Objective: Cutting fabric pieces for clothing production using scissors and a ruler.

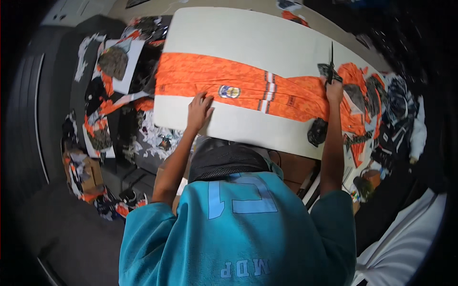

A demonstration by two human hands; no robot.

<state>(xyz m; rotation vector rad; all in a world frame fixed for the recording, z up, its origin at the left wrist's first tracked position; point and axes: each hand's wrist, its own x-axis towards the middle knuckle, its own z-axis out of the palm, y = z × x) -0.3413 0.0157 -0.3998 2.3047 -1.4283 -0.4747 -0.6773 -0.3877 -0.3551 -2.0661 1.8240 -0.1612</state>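
A long piece of orange patterned fabric (pixel 200 71) lies across the white table (pixel 224 33), with a round badge (pixel 229 91) and a white-and-black striped band (pixel 268 90) on it. At its near edge, left of the badge, my left hand (pixel 199 110) rests with fingers apart, fingertips touching the cloth. My right hand (pixel 335 93) is closed on the handles of dark scissors (pixel 332 59), whose blades point away from me, near the fabric's right end. Dark scraps (pixel 324 70) lie by the blades. A black crumpled piece (pixel 317 132) sits beside my right wrist.
Orange and camouflage cloth pieces (pixel 355 119) are heaped at the table's right end. More cloth and a camouflage piece (pixel 113 62) lie to the left. White scraps (pixel 155 136) cover a dark surface left of me. A cardboard box (pixel 90 174) stands at the lower left.
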